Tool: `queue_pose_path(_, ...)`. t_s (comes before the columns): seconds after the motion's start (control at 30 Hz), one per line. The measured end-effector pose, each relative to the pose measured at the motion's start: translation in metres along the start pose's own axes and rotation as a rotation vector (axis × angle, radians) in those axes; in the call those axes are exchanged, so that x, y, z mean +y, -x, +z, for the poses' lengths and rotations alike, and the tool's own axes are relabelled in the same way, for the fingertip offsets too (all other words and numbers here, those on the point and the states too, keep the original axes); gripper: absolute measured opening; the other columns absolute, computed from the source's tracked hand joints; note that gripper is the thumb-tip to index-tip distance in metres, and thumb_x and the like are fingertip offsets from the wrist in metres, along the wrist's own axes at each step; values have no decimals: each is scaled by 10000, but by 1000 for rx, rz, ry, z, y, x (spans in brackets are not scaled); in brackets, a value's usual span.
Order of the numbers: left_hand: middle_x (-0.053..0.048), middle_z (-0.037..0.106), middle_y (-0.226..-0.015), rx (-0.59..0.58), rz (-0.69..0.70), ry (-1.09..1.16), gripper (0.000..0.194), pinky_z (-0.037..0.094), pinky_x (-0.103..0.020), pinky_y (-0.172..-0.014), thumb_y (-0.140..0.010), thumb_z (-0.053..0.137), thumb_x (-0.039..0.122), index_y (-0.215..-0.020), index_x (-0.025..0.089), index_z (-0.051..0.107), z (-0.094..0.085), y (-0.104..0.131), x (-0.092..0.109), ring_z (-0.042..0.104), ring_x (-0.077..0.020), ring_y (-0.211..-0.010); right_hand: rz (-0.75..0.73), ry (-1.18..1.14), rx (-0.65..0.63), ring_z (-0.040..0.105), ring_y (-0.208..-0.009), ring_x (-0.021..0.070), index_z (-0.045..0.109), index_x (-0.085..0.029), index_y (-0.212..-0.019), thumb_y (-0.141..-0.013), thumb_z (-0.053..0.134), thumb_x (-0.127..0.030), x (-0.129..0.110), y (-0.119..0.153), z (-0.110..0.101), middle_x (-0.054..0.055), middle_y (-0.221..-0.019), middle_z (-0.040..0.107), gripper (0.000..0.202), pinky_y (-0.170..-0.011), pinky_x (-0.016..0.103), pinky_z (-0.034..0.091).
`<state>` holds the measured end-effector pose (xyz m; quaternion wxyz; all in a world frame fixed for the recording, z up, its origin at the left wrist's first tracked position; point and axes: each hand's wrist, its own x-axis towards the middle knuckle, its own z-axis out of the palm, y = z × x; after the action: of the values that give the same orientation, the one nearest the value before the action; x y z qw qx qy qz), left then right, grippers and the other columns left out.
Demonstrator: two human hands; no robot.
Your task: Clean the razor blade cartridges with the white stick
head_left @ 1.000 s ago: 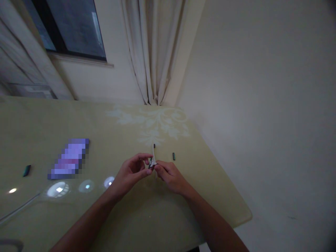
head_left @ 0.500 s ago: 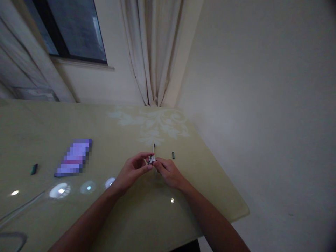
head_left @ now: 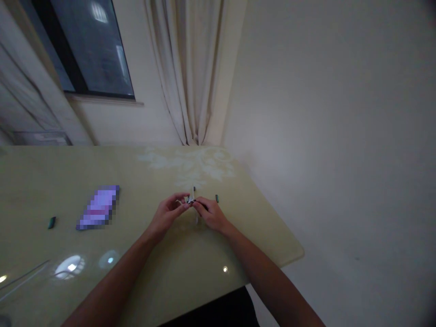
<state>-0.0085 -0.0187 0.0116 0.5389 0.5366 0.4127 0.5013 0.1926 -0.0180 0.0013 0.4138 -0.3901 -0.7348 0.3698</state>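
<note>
My left hand (head_left: 166,214) and my right hand (head_left: 211,214) meet over the table, their fingertips pinching a small white-and-black object (head_left: 190,200) between them. Its kind is too small to make out. A thin pale strand shows by the left fingers. Just behind the fingertips is a slim white stick with a dark tip (head_left: 194,189); whether it joins the held object I cannot tell. To the right of my right hand lies a small dark green-and-black piece (head_left: 217,198).
The pale green glossy table (head_left: 150,281) has its right edge beside a white wall. At left lie a blurred purple flat object (head_left: 98,208) and another small green-and-black piece (head_left: 52,222). A thin cable (head_left: 25,279) runs at the lower left. Curtains (head_left: 190,68) hang behind.
The camera view has shifted, so the table and window sit lower at the back. Both hands stay together on the small object, with the left fingers slightly changed and a pale strand now visible.
</note>
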Motion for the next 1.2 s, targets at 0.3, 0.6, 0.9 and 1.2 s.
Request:
queue_pose_path(0.3, -60, 699, -1029, -15, 42, -9, 614, 438, -255, -673, -730, 892, 605, -1197, 220, 787, 2, -2, -9, 594, -170, -828, -2, -44, -12, 490, -650, 145, 704, -164, -939, -1058, 475, -641, 3, -1, -1, -22, -687, 531, 542, -659, 269, 385)
queue_pose_path(0.6, -29, 662, -990, 11, 94, -53, 633, 449, -256, -654, -789, 848, 591, -1308, 243, 748, 6, 2, 1, 522, -126, -697, 63, -186, 90, 494, -574, 123, 634, -182, -956, -1028, 545, -637, 1, -3, 0, -28, -669, 591, 470, -590, 248, 397)
queue_pose_path(0.9, -7, 636, -778, 68, -12, 27, 678, 411, -255, -631, -802, 817, 659, -1279, 180, 778, 18, -8, -15, 491, -124, -655, 199, -468, 0, 467, -474, 103, 577, -193, -877, -995, 554, -685, -10, -35, 1, -13, -577, 639, 506, -480, 221, 337)
queue_pose_path(1.2, -30, 696, -794, 221, 44, 27, 545, 450, -277, -676, -797, 833, 644, -1040, 157, 809, 11, -12, -22, 578, -163, -733, 309, -241, 28, 557, -582, 135, 697, -142, -920, -1079, 410, -650, 4, -31, 13, 47, -746, 681, 605, -564, 254, 405)
